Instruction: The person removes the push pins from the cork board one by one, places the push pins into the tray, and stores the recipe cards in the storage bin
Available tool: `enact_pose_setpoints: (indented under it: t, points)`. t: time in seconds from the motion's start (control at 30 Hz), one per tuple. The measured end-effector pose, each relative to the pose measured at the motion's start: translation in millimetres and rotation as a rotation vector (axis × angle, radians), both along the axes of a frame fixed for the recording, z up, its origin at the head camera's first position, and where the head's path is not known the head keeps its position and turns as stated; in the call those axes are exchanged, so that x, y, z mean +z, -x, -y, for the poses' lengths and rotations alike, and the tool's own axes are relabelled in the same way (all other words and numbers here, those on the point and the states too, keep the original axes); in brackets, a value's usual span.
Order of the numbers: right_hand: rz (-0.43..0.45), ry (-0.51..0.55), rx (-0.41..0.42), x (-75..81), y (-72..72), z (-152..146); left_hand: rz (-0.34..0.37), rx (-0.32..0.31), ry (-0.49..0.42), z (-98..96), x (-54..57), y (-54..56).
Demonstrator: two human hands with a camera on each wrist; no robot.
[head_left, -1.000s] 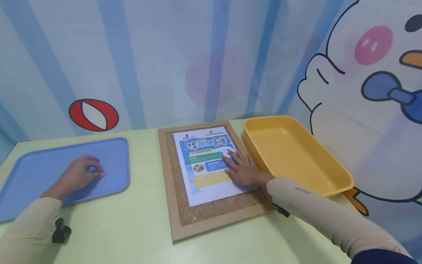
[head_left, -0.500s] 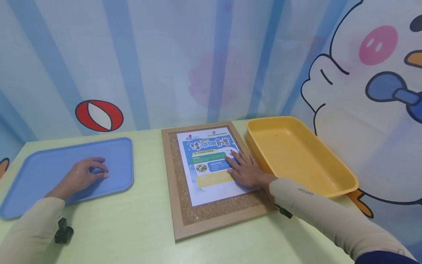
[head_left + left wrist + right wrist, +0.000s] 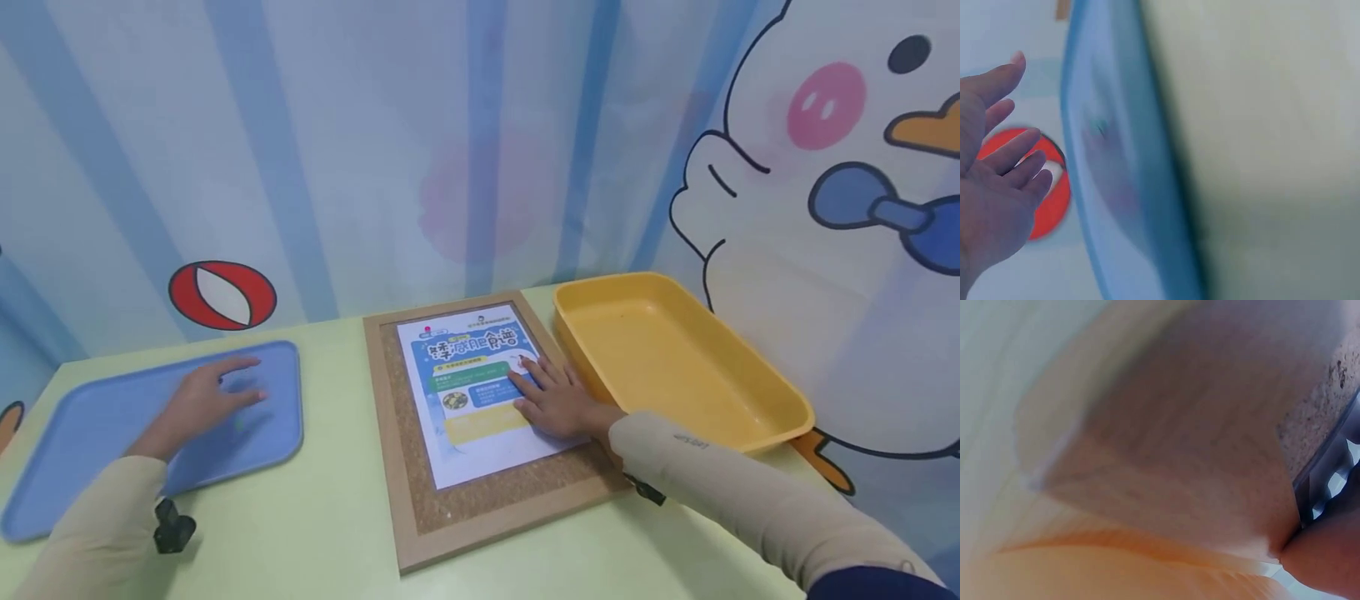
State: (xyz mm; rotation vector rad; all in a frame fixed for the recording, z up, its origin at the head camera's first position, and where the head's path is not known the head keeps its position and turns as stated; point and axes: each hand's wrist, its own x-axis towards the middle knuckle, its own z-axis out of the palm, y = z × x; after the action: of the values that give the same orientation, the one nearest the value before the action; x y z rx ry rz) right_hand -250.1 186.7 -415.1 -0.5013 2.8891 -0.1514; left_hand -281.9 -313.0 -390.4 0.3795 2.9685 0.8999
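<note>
Over the blue tray (image 3: pixel 97 417), my left hand (image 3: pixel 198 404) is held with thumb and fingers spread apart and nothing between them. A small green thing (image 3: pixel 239 425) lies on the tray below the thumb; in the left wrist view the green thing (image 3: pixel 1099 125) is blurred, with a thin dark point. My right hand (image 3: pixel 558 400) rests with fingers spread on the right side of a printed sheet (image 3: pixel 480 458). That sheet lies on a wood-framed cork board (image 3: pixel 517 496), with a small red dot (image 3: pixel 427 329) near its top edge. The right wrist view shows the board's frame corner (image 3: pixel 1166 444) close up.
A deep yellow tray (image 3: pixel 675 367) stands right against the board's right side. Behind the pale green table (image 3: pixel 330 500) hangs a curtain (image 3: pixel 360 150) printed with stripes, a ball and a bird. Black wrist devices (image 3: pixel 174 527) sit under both sleeves.
My left thumb and fingers have moved from close together to wide apart, and the hand has risen. The green thing now shows on the blue tray. My right hand stays on the sheet.
</note>
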Motion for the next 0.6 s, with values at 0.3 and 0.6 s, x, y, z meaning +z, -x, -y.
enact_pose_setpoints:
  t: [0.3,0.6]
  points:
    - [-0.007,0.003,-0.013,-12.7,6.7,-1,-0.007,-0.086,-0.106,-71.8,10.0,17.8]
    - [-0.01,0.002,-0.025,-7.8,4.1,-3,-0.034,-0.11,-0.23,-137.0,-3.0,49.9]
